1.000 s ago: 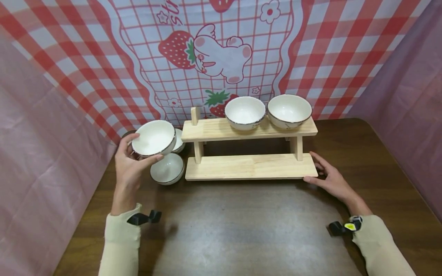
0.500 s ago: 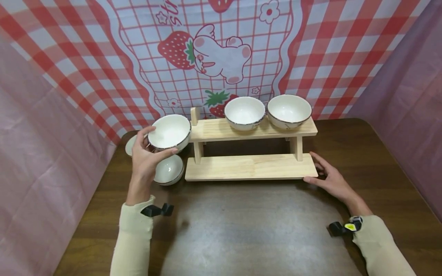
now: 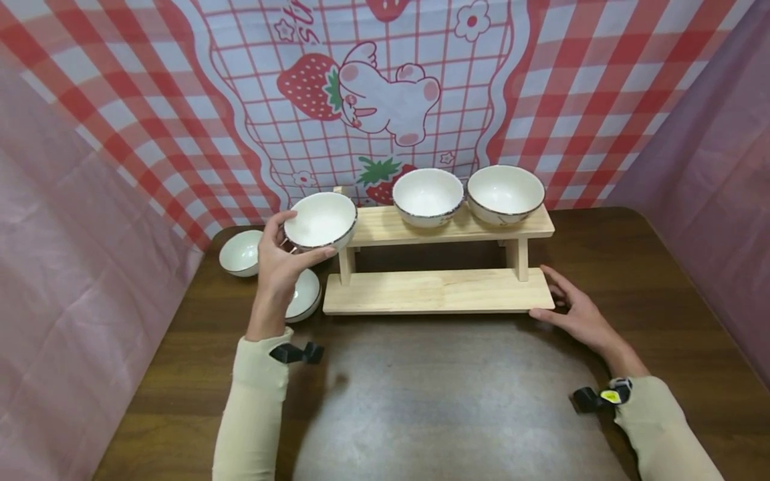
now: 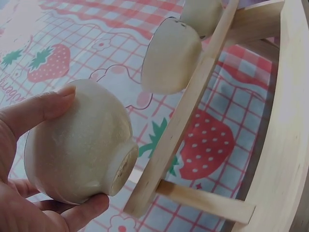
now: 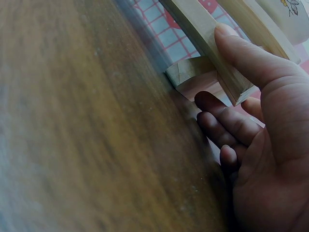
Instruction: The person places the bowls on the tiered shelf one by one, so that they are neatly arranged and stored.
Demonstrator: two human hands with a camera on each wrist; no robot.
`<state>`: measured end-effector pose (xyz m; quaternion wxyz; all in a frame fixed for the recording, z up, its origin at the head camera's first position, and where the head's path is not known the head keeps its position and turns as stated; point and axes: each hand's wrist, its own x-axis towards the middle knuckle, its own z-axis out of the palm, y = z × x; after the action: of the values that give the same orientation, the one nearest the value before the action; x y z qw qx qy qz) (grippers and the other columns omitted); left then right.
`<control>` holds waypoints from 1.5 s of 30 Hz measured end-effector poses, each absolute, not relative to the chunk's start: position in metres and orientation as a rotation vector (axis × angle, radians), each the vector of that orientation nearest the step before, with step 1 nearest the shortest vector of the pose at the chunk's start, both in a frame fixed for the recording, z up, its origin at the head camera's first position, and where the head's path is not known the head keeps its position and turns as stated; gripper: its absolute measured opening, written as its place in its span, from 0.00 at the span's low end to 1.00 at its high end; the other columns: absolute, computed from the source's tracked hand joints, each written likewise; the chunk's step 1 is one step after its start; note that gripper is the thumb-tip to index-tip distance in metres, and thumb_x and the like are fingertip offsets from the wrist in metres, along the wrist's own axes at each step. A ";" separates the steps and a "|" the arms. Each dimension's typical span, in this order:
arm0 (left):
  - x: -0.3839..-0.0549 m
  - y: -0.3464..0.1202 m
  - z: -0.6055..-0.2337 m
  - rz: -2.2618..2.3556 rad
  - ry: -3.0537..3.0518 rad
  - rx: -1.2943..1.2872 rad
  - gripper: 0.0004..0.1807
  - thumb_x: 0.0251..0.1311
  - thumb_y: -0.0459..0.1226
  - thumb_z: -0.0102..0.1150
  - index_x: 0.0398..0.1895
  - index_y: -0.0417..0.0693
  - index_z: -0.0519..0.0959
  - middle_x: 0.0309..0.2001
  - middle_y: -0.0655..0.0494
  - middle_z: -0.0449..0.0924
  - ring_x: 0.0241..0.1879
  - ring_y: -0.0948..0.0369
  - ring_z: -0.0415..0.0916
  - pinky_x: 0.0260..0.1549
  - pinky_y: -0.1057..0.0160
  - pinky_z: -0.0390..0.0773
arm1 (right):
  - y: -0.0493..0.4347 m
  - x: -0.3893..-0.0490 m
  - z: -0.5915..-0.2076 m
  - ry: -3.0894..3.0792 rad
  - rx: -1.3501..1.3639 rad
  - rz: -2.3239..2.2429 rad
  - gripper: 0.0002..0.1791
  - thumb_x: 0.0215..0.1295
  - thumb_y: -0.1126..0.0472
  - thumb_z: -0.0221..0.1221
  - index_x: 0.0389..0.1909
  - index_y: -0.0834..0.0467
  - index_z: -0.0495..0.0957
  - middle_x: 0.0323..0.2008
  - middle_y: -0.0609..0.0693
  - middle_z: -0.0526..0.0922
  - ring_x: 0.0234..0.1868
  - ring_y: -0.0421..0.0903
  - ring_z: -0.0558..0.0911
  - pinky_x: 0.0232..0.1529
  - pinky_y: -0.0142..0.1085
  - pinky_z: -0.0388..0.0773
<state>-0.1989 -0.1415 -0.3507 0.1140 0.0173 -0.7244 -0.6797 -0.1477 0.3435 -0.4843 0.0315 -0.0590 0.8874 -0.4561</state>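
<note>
In the head view my left hand [image 3: 279, 267] grips a white bowl [image 3: 321, 222] with a dark rim. The bowl is close over the left end of the upper tier of a two-tier wooden shelf [image 3: 385, 292]. The left wrist view shows thumb and fingers spread round the bowl's outside [image 4: 79, 140], its foot facing the shelf. My right hand [image 3: 577, 314] holds the right end of the lower board. Its thumb lies against the board's edge in the right wrist view, the other fingers curled below. Two similar bowls, one left [image 3: 428, 197] and one right [image 3: 505, 194], sit side by side on the upper tier.
On the brown wooden table [image 3: 421, 401], left of the shelf, stand two more bowls, one farther back [image 3: 240, 254] and one nearer [image 3: 303, 295], partly behind my left hand. A red-checked strawberry cloth [image 3: 385, 93] hangs behind. Pink curtains [image 3: 72, 267] border the sides.
My left hand has carried the bowl rightward and slightly back, from above the table bowls to the upper tier's left end. The far-left bowl has come into view. The right hand has stayed put.
</note>
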 end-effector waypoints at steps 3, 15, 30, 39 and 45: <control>-0.202 -0.136 -0.352 -2.015 -2.108 0.028 0.48 0.38 0.21 0.76 0.67 0.43 0.65 0.64 0.43 0.71 0.51 0.56 0.71 0.39 0.72 0.80 | 0.344 -0.147 -0.485 2.731 -0.174 -1.404 0.50 0.65 0.56 0.66 0.80 0.53 0.47 0.63 0.70 0.75 0.45 0.19 0.70 0.44 0.24 0.66; -0.212 -0.119 -0.357 -2.003 -2.119 0.014 0.47 0.38 0.24 0.78 0.66 0.43 0.67 0.64 0.41 0.72 0.52 0.55 0.72 0.40 0.73 0.79 | 0.342 -0.147 -0.484 2.735 -0.186 -1.407 0.49 0.65 0.56 0.66 0.80 0.55 0.47 0.63 0.70 0.75 0.46 0.18 0.70 0.44 0.23 0.66; -0.221 -0.105 -0.360 -2.003 -2.095 0.009 0.48 0.36 0.25 0.79 0.65 0.42 0.66 0.64 0.39 0.72 0.58 0.50 0.73 0.53 0.60 0.79 | 0.343 -0.147 -0.482 2.725 -0.159 -1.384 0.50 0.65 0.54 0.66 0.80 0.55 0.46 0.64 0.71 0.74 0.45 0.19 0.70 0.45 0.24 0.66; -0.224 -0.099 -0.361 -1.974 -2.097 0.032 0.48 0.35 0.25 0.80 0.65 0.43 0.67 0.64 0.40 0.72 0.60 0.51 0.72 0.58 0.56 0.76 | 0.343 -0.147 -0.483 2.731 -0.162 -1.379 0.50 0.65 0.54 0.66 0.80 0.55 0.46 0.63 0.71 0.75 0.45 0.19 0.70 0.45 0.24 0.65; -0.226 -0.096 -0.362 -1.956 -2.102 0.047 0.49 0.35 0.26 0.81 0.65 0.43 0.67 0.63 0.39 0.73 0.59 0.51 0.73 0.59 0.55 0.78 | 0.343 -0.148 -0.484 2.735 -0.176 -1.388 0.49 0.65 0.55 0.66 0.80 0.55 0.47 0.62 0.71 0.75 0.45 0.19 0.70 0.44 0.23 0.65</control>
<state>-0.2263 -0.0956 -0.3618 0.1348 0.0164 -0.7253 -0.6749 -0.1479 0.3431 -0.4837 0.0347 -0.0573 0.8898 -0.4514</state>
